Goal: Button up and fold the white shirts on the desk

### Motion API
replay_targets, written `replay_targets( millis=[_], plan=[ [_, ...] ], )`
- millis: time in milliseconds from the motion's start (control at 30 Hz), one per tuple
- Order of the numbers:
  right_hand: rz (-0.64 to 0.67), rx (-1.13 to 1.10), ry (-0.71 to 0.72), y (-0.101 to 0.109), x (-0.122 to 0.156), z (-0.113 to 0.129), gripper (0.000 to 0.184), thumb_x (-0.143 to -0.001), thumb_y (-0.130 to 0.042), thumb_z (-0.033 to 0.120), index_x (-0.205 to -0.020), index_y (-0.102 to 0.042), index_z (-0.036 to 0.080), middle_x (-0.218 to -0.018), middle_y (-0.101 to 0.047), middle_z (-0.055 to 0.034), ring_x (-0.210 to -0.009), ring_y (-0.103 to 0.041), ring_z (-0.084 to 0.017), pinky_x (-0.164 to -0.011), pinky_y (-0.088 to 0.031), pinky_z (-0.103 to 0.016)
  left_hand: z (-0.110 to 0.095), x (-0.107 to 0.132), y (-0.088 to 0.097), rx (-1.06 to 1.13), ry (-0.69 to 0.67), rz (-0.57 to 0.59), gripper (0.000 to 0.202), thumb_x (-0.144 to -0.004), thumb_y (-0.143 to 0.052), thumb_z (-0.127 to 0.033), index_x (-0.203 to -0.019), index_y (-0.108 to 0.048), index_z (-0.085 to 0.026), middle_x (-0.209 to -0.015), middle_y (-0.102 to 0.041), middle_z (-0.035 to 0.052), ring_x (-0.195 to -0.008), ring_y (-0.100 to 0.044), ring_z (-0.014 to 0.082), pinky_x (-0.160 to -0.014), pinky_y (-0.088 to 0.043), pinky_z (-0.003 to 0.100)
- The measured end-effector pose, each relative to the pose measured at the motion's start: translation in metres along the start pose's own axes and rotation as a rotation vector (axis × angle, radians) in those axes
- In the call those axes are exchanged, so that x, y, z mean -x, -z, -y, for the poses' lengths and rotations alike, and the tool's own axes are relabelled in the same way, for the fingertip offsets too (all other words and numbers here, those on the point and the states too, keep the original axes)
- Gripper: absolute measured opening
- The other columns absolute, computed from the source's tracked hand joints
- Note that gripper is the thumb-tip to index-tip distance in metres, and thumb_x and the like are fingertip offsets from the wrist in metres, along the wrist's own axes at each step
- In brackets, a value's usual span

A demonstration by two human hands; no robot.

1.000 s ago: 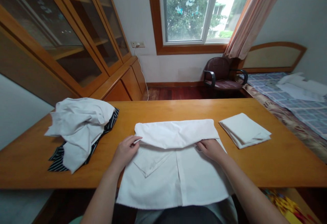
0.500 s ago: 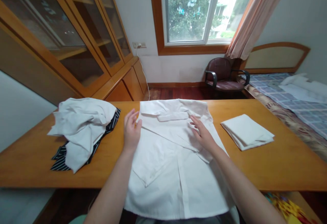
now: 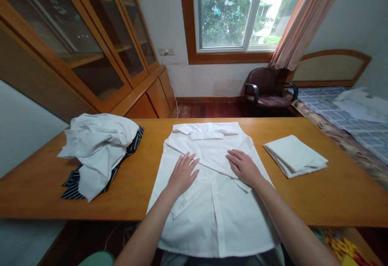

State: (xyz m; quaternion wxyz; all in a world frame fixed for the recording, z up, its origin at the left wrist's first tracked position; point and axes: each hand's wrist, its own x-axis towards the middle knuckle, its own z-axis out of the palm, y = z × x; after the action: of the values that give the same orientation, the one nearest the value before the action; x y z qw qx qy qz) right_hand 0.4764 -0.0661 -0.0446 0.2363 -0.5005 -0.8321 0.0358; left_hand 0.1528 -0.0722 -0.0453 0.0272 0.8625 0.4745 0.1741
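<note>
A white shirt [image 3: 197, 193] lies spread on the wooden table, its sleeves crossed over the body and its collar end at the far edge. Its lower hem hangs over the near edge. My left hand [image 3: 183, 173] rests on the folded sleeve at the left, fingers stretched and apart. On the right side of the shirt, my right hand [image 3: 242, 166] lies flat over the other sleeve, above its cuff. Neither hand grips the cloth.
On the table [image 3: 139, 185] at left is a heap of white cloth [image 3: 100, 140] over a dark striped garment [image 3: 72, 191]. A folded white cloth [image 3: 294, 155] sits at right. Beyond are a chair [image 3: 266, 84], a bed [image 3: 342, 108] and a glass-door cabinet [image 3: 121, 64].
My left hand has moved right, from beside the shirt onto its sleeve. My right hand has come slightly nearer and settled flat. The shirt's upper corners now slope inward.
</note>
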Motion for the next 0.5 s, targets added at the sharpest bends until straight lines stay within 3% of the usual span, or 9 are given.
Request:
replay_targets(
  millis=[200,500],
  plan=[
    [0.035,0.040,0.000,0.009,0.014,0.011,0.033,-0.098,-0.050,0.025,-0.126,-0.066,0.025,-0.138,-0.061,-0.0073,-0.128,-0.052,-0.027,-0.104,-0.046,-0.046,-0.015,0.013,0.005,-0.032,0.014,0.019,0.041,-0.099,-0.049,-0.031,-0.139,-0.053,-0.023,-0.149,-0.049,0.0086,-0.145,-0.035,0.0295,-0.122,-0.027,0.056],
    [0.062,0.034,0.123,0.023,0.045,0.024,0.034,-0.093,-0.056,0.027,-0.126,-0.066,0.024,-0.139,-0.061,-0.0086,-0.129,-0.052,-0.030,-0.105,-0.044,-0.048,-0.036,0.038,0.013,-0.049,-0.036,0.002,0.041,-0.097,-0.049,-0.025,-0.137,-0.055,-0.023,-0.146,-0.053,0.0073,-0.142,-0.040,0.0277,-0.120,-0.032,0.053]
  ],
)
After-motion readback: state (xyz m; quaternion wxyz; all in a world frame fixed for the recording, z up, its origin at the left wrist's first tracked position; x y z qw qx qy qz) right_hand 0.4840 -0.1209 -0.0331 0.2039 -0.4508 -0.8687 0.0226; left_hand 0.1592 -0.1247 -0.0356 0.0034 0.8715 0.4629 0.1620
